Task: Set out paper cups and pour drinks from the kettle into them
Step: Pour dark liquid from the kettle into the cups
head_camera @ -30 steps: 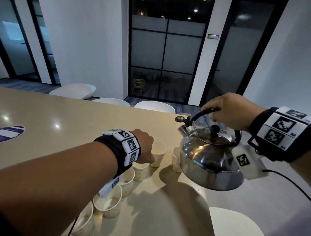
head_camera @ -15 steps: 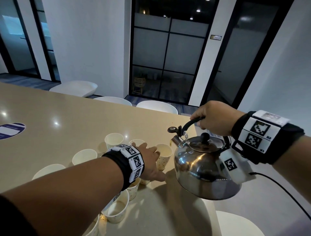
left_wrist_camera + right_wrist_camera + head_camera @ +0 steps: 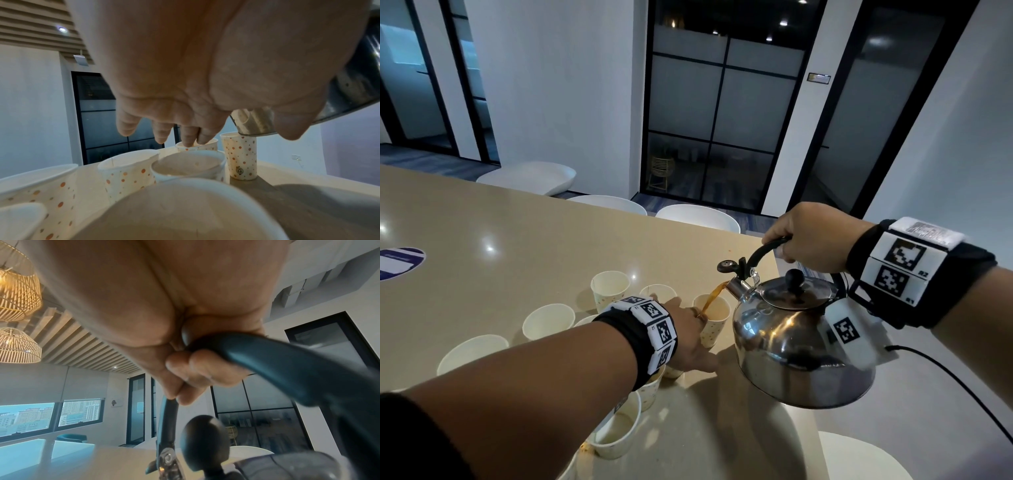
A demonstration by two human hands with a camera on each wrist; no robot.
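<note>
We see the kettle (image 3: 798, 339) held above the table's (image 3: 517, 240) right edge, right of the cups | its spout over the rightmost cup (image 3: 714, 320) | our left hand (image 3: 688, 337) just left of that cup | more cups (image 3: 548, 320) left and nearer on the table | chairs (image 3: 697, 217) behind the table's far edge

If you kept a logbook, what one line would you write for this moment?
step: pouring | right hand: grips kettle handle, spout tipped | brown stream entering dotted cup | left hand: beside that cup, fingers extended
</note>
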